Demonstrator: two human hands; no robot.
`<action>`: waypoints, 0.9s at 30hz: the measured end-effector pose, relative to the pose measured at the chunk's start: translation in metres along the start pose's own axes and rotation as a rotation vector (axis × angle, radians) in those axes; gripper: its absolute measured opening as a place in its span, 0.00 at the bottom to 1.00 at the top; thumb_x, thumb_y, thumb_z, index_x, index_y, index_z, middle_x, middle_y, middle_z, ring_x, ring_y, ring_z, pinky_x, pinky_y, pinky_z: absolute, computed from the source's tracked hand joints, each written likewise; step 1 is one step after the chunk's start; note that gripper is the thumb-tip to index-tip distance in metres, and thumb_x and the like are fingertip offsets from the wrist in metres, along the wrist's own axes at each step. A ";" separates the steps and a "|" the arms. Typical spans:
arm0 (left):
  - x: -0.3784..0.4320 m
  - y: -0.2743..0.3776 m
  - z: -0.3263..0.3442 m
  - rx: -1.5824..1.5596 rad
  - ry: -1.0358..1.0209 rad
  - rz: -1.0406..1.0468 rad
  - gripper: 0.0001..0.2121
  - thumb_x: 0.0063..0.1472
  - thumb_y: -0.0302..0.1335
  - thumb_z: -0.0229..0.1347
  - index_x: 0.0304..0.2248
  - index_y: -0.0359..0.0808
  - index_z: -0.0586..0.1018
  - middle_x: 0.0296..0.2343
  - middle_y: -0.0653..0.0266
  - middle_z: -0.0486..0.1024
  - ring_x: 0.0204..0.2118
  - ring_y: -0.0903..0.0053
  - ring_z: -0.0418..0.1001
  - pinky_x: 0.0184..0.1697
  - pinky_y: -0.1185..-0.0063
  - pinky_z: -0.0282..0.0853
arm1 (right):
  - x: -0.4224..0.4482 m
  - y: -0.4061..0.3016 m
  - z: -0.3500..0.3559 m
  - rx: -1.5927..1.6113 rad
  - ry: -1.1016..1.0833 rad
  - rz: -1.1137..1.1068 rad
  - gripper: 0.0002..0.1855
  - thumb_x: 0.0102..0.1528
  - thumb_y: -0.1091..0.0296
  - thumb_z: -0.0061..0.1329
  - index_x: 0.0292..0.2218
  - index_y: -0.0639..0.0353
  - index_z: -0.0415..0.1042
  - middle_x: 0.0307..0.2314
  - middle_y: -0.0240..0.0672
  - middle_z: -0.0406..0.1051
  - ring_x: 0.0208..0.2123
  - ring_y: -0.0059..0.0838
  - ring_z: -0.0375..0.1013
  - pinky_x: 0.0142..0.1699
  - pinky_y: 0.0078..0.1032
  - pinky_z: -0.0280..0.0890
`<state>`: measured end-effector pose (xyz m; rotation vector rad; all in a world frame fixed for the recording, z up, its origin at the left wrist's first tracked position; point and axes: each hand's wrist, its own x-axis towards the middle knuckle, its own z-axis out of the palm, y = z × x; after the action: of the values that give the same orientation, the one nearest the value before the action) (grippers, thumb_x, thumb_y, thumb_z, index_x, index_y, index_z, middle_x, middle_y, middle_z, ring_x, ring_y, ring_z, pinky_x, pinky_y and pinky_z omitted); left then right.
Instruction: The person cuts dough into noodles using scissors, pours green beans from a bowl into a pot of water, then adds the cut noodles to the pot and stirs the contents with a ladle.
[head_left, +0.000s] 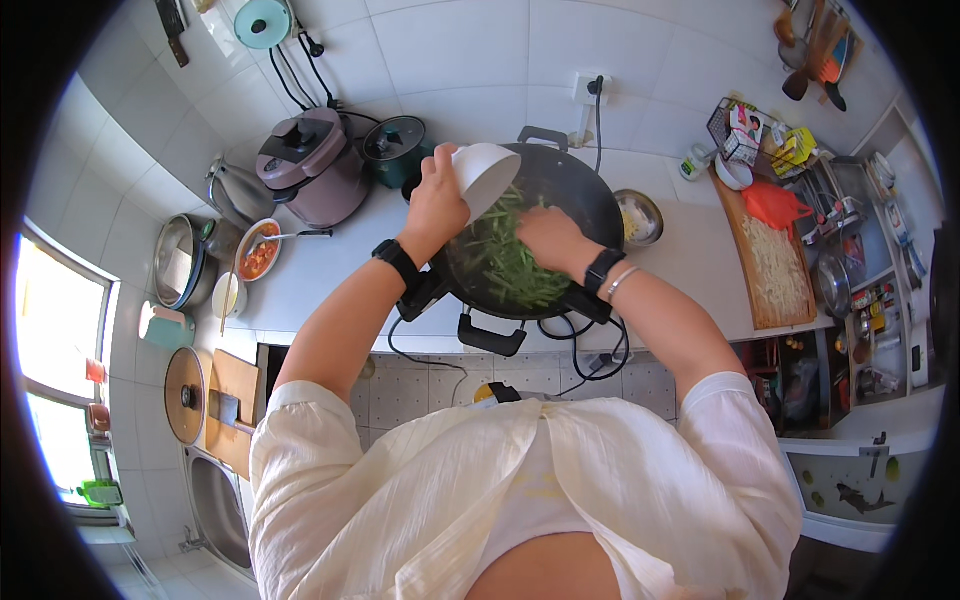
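A white bowl (484, 176) is tilted over the left side of a black wok (592, 202), gripped at its rim by my left hand (437, 196). The bowl's mouth faces down and to the right. Cut green vegetable strips (517, 259) lie in the wok, with some just below the bowl's lip. My right hand (551, 236) reaches into the wok, its fingers at the greens. The fingertips are partly hidden, so I cannot tell if they grasp any strips. A looped handle (491, 339) juts from the wok towards me.
Right of the wok sit a metal bowl (639, 216) of chopped pieces and a cutting board (796, 319) with pale shreds. Leftward stand a pressure cooker (322, 180), a green pot (394, 154) and a dish of red food (259, 251). Black cables (574, 349) hang over the counter's front edge.
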<state>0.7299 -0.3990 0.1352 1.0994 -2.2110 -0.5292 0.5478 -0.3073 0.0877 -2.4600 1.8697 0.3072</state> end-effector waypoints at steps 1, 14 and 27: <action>0.000 0.003 -0.006 0.009 0.019 0.023 0.28 0.44 0.16 0.47 0.47 0.41 0.56 0.41 0.42 0.63 0.41 0.41 0.65 0.40 0.59 0.67 | -0.003 0.002 -0.006 0.007 0.192 -0.064 0.18 0.45 0.75 0.46 0.40 0.59 0.70 0.46 0.38 0.63 0.49 0.38 0.62 0.51 0.36 0.60; -0.003 0.019 -0.012 -0.475 -0.209 -0.331 0.27 0.46 0.17 0.49 0.46 0.37 0.52 0.44 0.38 0.61 0.44 0.43 0.67 0.21 0.59 0.77 | -0.019 -0.005 -0.009 0.316 0.465 -0.216 0.25 0.48 0.77 0.41 0.50 0.62 0.64 0.50 0.44 0.61 0.54 0.36 0.58 0.57 0.31 0.56; -0.002 0.012 -0.014 -0.485 -0.090 -0.306 0.29 0.46 0.15 0.47 0.48 0.38 0.51 0.44 0.44 0.61 0.41 0.50 0.71 0.22 0.62 0.78 | -0.025 -0.007 -0.022 0.095 0.748 -0.081 0.27 0.43 0.84 0.41 0.48 0.66 0.62 0.49 0.45 0.60 0.51 0.45 0.61 0.53 0.33 0.61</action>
<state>0.7334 -0.3918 0.1514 1.1602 -1.8443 -1.1944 0.5512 -0.2852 0.1133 -2.7933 1.8943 -0.7947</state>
